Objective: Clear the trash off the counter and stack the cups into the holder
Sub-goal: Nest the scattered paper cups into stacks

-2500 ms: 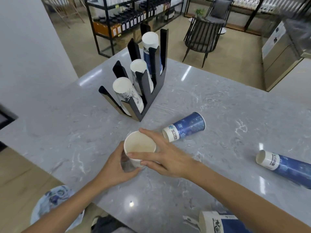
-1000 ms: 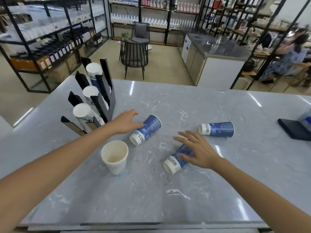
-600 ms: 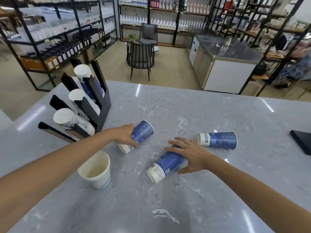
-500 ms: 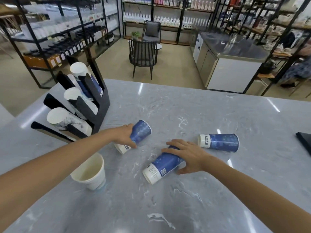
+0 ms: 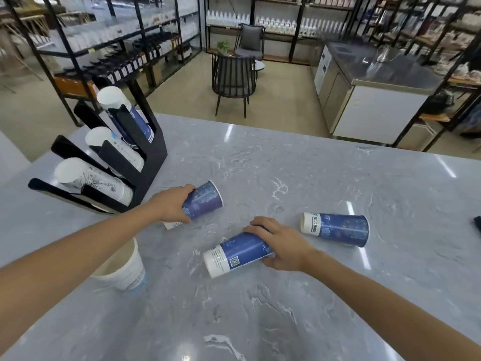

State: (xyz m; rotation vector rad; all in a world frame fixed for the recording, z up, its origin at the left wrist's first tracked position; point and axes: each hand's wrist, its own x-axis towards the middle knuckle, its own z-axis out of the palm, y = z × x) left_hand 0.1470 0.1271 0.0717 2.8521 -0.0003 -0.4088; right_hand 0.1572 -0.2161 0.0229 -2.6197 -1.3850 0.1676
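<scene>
On the grey marbled counter, glossy with strips of reflected ceiling light, three blue cups lie on their sides and one white cup stands upright near the front left, partly hidden by the left forearm. Beyond the counter the room opens onto a beige floor, black metal shelving lined with bottles, a dark slatted chair by a small round table, and a steel-topped cabinet at the right.

The black holder sits at the counter's back left, its three slanted slots each carrying a stack of cups, bases pointing up and toward the camera.

The left hand is wrapped around the left blue cup, just right of the holder, fingers over the top and thumb beneath; the cup's white base end pokes out under the wrist. The right hand clasps the middle blue cup, fingers curled over its open end, the white base pointing toward the camera. The third blue cup lies untouched just right of the right hand. A dark object shows at the far right edge, too cropped to identify.
</scene>
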